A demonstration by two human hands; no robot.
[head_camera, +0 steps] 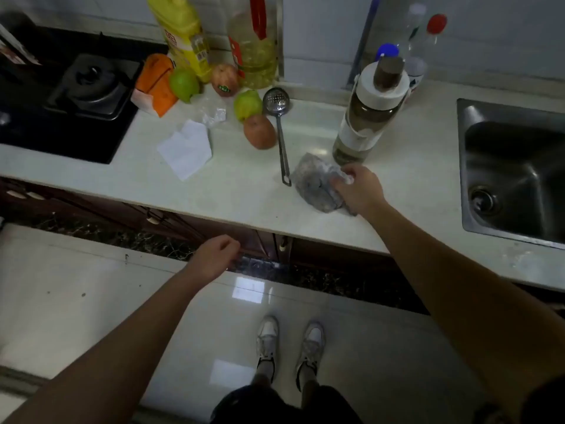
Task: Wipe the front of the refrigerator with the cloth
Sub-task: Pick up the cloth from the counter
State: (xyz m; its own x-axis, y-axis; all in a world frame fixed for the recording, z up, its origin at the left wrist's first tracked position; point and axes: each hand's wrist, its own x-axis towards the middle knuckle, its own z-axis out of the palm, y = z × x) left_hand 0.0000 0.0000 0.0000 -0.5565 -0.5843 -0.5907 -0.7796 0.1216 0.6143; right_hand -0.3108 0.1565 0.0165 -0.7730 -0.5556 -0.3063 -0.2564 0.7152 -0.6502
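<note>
**Cloth pickup: nearby hazards**

The cloth [315, 185] lies on the counter [232, 191], at 6 o'clock from the tall bottle [363, 117]. The right hand [359, 191] curls its fingers [339, 186] onto the cloth's right end, gripping it. The left hand [214, 255] hangs loosely curled and holds nothing. The refrigerator is out of view. Risk: a hasty lift may tip the bottle or drag the slotted spoon [281, 133] at 9 o'clock, as both sit just beside the cloth.

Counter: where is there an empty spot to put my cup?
Bare patches: between the tall bottle and the sink, and along the front edge below the white paper, left of the skimmer spoon. Crowded: the back, round the oil bottle and fruit, and by the bottle, where the right hand grips the cloth.
</note>
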